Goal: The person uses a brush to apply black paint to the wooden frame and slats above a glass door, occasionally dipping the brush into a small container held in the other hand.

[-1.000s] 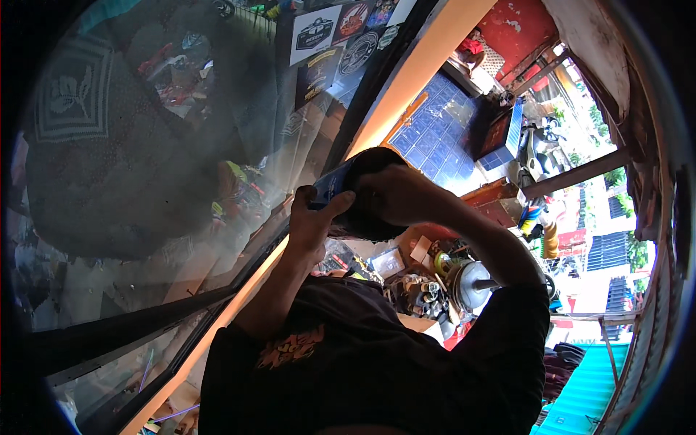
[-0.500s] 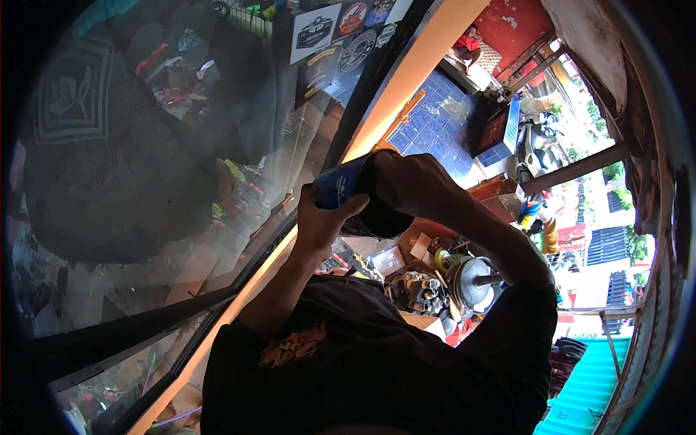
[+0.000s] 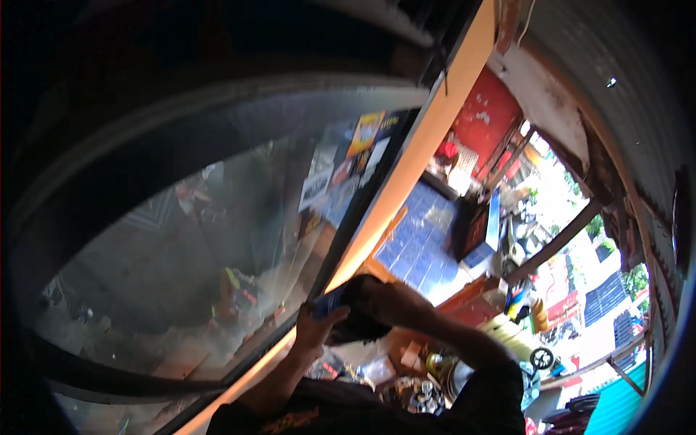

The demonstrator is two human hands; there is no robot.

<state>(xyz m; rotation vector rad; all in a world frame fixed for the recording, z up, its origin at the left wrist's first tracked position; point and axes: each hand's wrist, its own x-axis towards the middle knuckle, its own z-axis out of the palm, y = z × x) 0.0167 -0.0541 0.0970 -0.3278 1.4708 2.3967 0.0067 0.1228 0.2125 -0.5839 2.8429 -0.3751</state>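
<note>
Where glare allows, perhaps blue-tiled floor (image 3: 417, 243).

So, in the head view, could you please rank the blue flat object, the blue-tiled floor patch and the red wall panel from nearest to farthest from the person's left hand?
From the left hand:
1. Blue flat object, at the fingertips, seemingly held with the right hand.
2. Blue-tiled floor patch, up and to the right.
3. Red wall panel, farthest, upper right.
</note>
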